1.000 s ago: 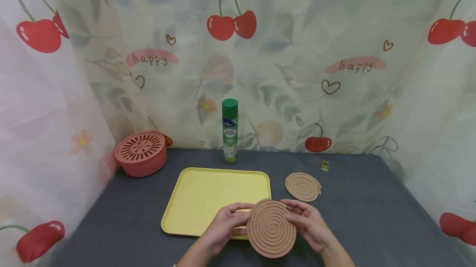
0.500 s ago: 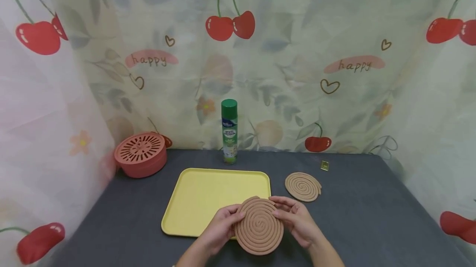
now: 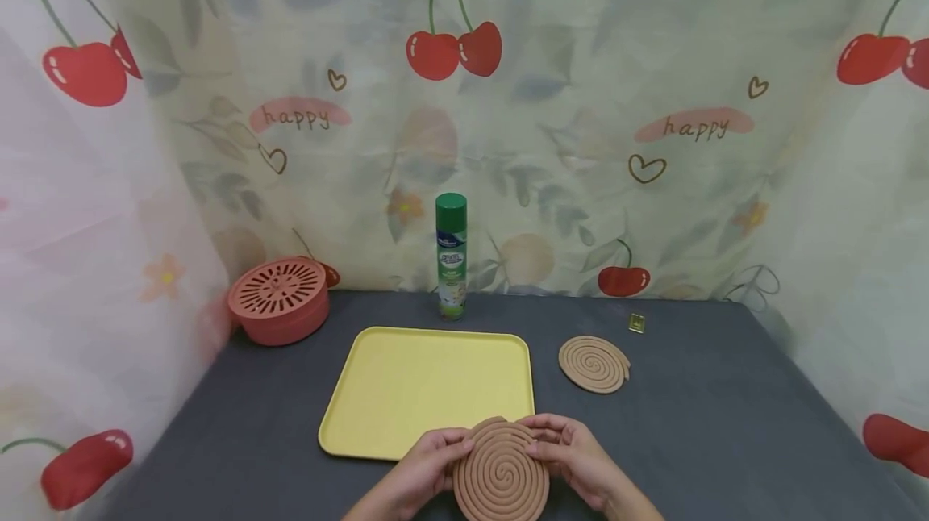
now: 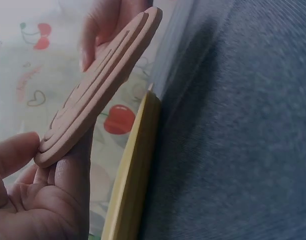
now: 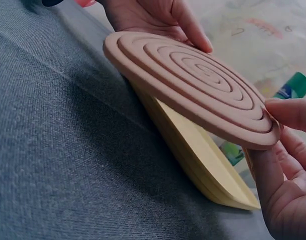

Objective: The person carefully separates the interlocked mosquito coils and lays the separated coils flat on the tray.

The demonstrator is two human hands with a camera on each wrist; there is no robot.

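One tan spiral coil [image 3: 502,477] is up in front of me, held clear of the dark grey counter [image 3: 697,424], and I have it pinched at two places along its rim. My left hand [image 3: 433,463] clamps it near ten o'clock, thumb on the near face and fingers bent behind; my right hand [image 3: 573,458] does the same near two o'clock. The coil is tilted, its spiral face turned towards me, and its lower edge runs to the bottom of the head view. At eleven o'clock from it lies a yellow tray [image 3: 428,392], flat on the counter, its near right corner hidden behind the coil and my right hand. Between one and two o'clock lies a second coil [image 3: 591,364], flat, with a small gold-coloured square [image 3: 636,323] farther out the same way. Beyond the tray, at twelve o'clock, a green can [image 3: 452,255] stands upright; at ten o'clock from the tray sits a round pink container [image 3: 279,319] with a slotted lid [image 3: 279,285]. A curtain [image 3: 508,142] printed with cherries hangs behind.
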